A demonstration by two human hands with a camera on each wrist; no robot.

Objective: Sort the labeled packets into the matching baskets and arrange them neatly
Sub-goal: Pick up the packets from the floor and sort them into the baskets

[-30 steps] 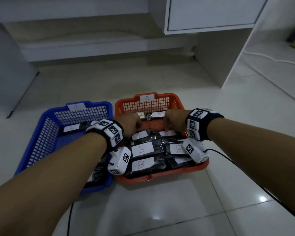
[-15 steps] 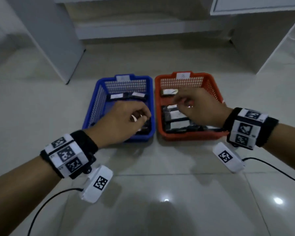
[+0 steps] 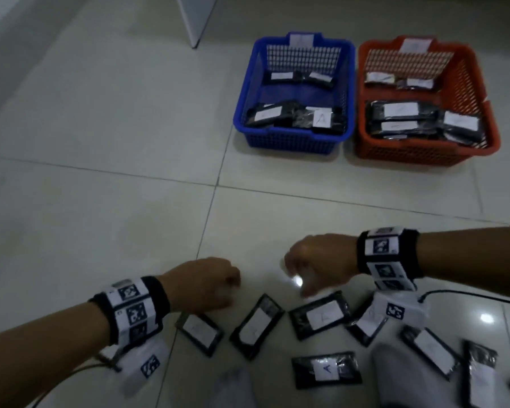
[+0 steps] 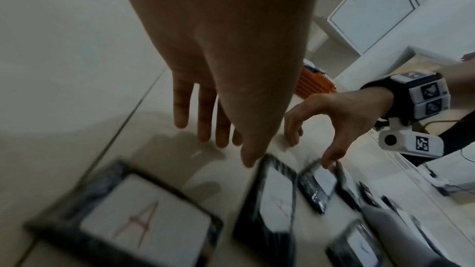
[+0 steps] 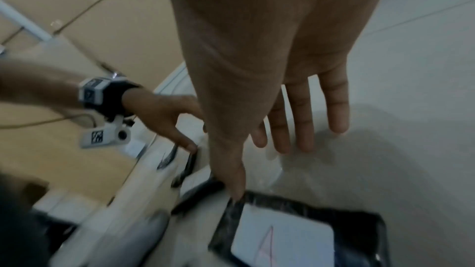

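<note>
Several black packets with white labels lie scattered on the floor at the bottom of the head view. My left hand [image 3: 227, 290] hovers over the leftmost packet [image 3: 199, 331], fingers straight, holding nothing. Its thumb tip comes down at the top edge of the neighbouring packet [image 4: 272, 200]. My right hand [image 3: 295, 284] is spread above a packet labelled A [image 3: 320, 315], and its thumb tip touches that packet's [image 5: 295, 237] corner. The blue basket [image 3: 348, 83] and the orange basket [image 3: 465, 83] stand side by side further off, each holding several packets.
More packets [image 3: 326, 369] lie near my white-clad knees [image 3: 395, 375] at the bottom right. A cable [image 3: 468, 295] trails from my right wrist. A white panel's foot [image 3: 193, 30] stands left of the baskets. Bare tiles separate the packets from the baskets.
Both hands have left the baskets and drawn back and down to the loose packets on the floor near me. The head view has swung left, so the baskets now sit at the upper right.
</note>
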